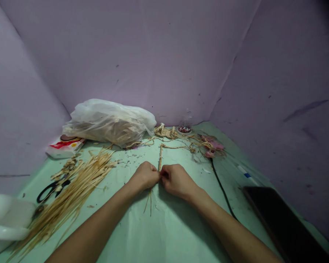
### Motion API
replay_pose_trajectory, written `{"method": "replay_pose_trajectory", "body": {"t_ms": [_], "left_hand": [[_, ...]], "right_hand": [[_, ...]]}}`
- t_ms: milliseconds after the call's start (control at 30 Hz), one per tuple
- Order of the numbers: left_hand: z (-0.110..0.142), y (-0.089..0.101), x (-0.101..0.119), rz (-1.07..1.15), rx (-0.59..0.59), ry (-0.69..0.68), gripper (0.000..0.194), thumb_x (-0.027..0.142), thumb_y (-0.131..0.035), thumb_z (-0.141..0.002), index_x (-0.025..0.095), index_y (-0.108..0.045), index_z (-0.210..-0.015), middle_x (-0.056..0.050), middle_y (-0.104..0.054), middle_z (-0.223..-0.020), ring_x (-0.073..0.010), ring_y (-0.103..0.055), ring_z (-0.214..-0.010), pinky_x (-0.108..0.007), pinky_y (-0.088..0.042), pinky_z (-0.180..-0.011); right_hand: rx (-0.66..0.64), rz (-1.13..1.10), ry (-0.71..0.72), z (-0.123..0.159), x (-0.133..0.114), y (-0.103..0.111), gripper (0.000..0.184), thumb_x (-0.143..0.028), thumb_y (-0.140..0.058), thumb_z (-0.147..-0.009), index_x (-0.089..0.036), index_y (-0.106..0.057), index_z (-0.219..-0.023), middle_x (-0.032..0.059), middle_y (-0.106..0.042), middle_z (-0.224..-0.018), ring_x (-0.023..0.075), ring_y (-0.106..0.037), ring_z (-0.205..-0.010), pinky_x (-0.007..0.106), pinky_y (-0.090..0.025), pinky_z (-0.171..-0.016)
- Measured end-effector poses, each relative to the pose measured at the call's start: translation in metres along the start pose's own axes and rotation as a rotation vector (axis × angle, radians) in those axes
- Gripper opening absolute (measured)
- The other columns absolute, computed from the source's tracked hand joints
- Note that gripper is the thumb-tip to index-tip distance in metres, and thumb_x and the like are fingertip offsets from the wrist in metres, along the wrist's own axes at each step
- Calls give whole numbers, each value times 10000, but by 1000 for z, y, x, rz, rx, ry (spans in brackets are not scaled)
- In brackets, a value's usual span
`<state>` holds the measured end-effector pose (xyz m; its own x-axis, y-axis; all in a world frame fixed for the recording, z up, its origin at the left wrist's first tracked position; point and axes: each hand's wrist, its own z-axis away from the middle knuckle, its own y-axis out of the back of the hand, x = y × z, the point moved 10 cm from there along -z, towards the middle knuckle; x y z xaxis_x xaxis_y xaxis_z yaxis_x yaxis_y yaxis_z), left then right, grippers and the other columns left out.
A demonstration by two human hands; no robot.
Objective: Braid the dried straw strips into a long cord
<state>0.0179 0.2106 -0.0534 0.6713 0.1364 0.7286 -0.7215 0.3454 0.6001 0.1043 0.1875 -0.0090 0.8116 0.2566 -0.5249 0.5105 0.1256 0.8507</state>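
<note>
I'm finding open tabletop (142,237) nearest me, straw strands (71,197) blocking outside my left hand (145,175), a cord (222,189) outside my right hand (178,179).

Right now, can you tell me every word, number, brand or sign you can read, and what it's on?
No words, numbers, brands or signs can be read.
White box with red and yellow marks: any lettering is too small and blurred to read.
White plastic container with a handle: no writing shows on the part in view.
</note>
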Motion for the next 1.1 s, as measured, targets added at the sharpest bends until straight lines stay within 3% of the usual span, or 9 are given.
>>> {"method": "replay_pose_trajectory", "body": {"t_ms": [167, 333, 433, 600, 767, 800, 933, 1000, 1100], "left_hand": [[4, 0, 2, 69, 11, 26, 124, 105, -410, -486, 162, -350, -393, 67, -197, -343, -41, -171, -354, -227, -88, -389], [19, 0, 1, 308, 4, 217, 171, 80, -411, -481, 178, -294, -403, 71, -206, -306, -38, -177, -308, -215, -88, -360], [24, -4, 3, 422, -61, 266, 152, 79, -419, -478, 171, -326, -402, 65, -224, -287, -41, -183, -287, -209, -80, -343], [22, -2, 8, 389, -130, 191, 60, 72, -455, -455, 130, -467, -448, 70, -261, -281, -33, -178, -284, -196, -95, -332], [20, 1, 6, 365, -175, 179, 14, 123, -517, -478, 126, -512, -490, 61, -318, -300, -41, -226, -291, -192, -107, -330], [19, 0, 6, 364, -189, 171, 21, 138, -528, -483, 126, -516, -495, 61, -323, -304, -40, -223, -290, -193, -101, -328], [15, -5, 3, 374, -232, 145, 63, 182, -544, -499, 124, -530, -521, 62, -327, -321, -34, -202, -287, -200, -77, -329], [14, -7, 1, 368, -247, 144, 74, 195, -545, -505, 129, -523, -531, 65, -320, -325, -34, -198, -286, -202, -71, -332], [13, -8, 0, 356, -258, 138, 72, 192, -534, -495, 140, -493, -525, 72, -303, -333, -30, -184, -285, -203, -55, -336]], "right_hand": [[-19, 205, -119, 8, -5, 10, 231, -199, -471, -677, -183, -686, -758, 106, -673, -736, 181, -578, -650, 252, -289, -524], [-62, 276, -102, 16, -24, 8, 236, -253, -477, -697, -161, -691, -740, 138, -673, -729, 199, -592, -626, 262, -280, -498], [-95, 299, -80, 18, -33, -2, 206, -232, -513, -670, -151, -688, -742, 146, -672, -733, 224, -600, -642, 270, -297, -513], [-118, 301, -42, 21, -38, -4, 182, -177, -532, -627, -138, -688, -712, 144, -667, -709, 222, -587, -616, 270, -299, -506], [-473, -97, 42, 30, -24, -1, 101, -227, -591, -591, -169, -669, -616, 25, -617, -540, 118, -501, -473, 218, -293, -441], [-461, -216, -12, 26, -15, 7, 123, -243, -571, -620, -156, -656, -601, 24, -600, -519, 108, -488, -458, 212, -302, -433], [66, -563, -335, 4, 38, 50, 108, -221, -541, -671, -132, -600, -660, 43, -601, -610, 105, -511, -518, 199, -362, -451], [70, -732, -409, 0, 43, 32, 45, -151, -541, -659, -131, -575, -682, 27, -579, -609, 96, -506, -524, 194, -385, -469], [-100, -916, -454, 0, 28, -10, 27, -107, -533, -655, -133, -540, -658, -2, -542, -557, 83, -499, -514, 185, -398, -500]]}}
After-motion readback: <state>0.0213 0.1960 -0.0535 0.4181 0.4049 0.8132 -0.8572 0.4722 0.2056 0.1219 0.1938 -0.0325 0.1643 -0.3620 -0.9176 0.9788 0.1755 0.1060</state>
